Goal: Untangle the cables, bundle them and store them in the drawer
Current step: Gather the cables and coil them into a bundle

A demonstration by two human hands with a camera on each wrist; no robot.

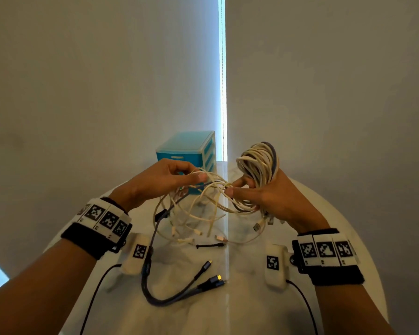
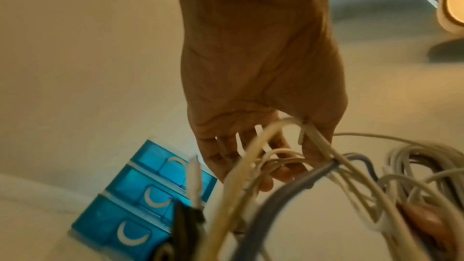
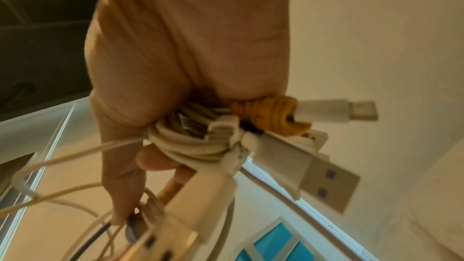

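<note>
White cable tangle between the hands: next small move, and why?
Probably draw one white strand out leftward with the left hand. It pinches strands of the loose tangle, which still crosses itself, while the right hand grips the wound coil. The blue drawer unit looks closed.

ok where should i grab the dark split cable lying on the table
Take the dark cable at its U-bend nearest you, from above: it is a single thick run lying flat there. Farther on it splits into three plugs, which are poor to pinch.

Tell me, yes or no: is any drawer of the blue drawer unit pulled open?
No: in the left wrist view all three fronts of the blue drawer unit sit flush with its frame.
</note>
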